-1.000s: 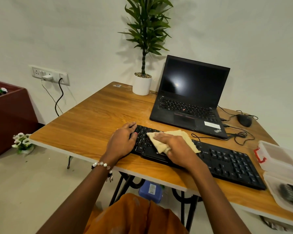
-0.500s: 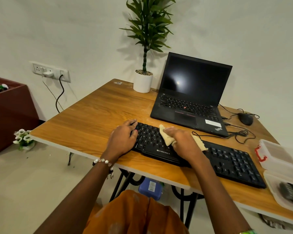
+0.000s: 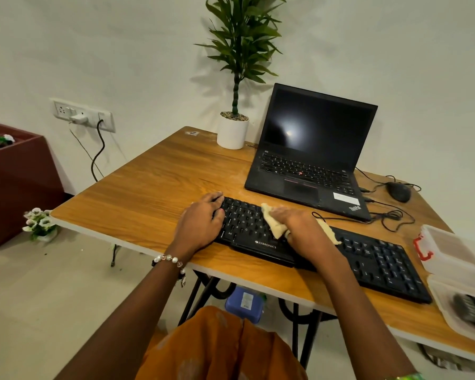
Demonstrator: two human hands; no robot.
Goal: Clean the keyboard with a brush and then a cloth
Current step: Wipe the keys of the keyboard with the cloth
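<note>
Wooden table (image 3: 154, 193) edge — keyboard (image 3: 373, 259) just inside it.

Under the right hand (image 3: 303, 229), most of the cloth (image 3: 272, 223) and the keyboard's (image 3: 368, 259) middle keys are hidden; its fingertips blur.

Being counted: one keyboard (image 3: 327, 248), one cloth (image 3: 272, 224), one laptop (image 3: 310, 157), one mouse (image 3: 398, 191), one potted plant (image 3: 235, 86), two plastic containers (image 3: 450, 256), two hands (image 3: 200, 226).
</note>
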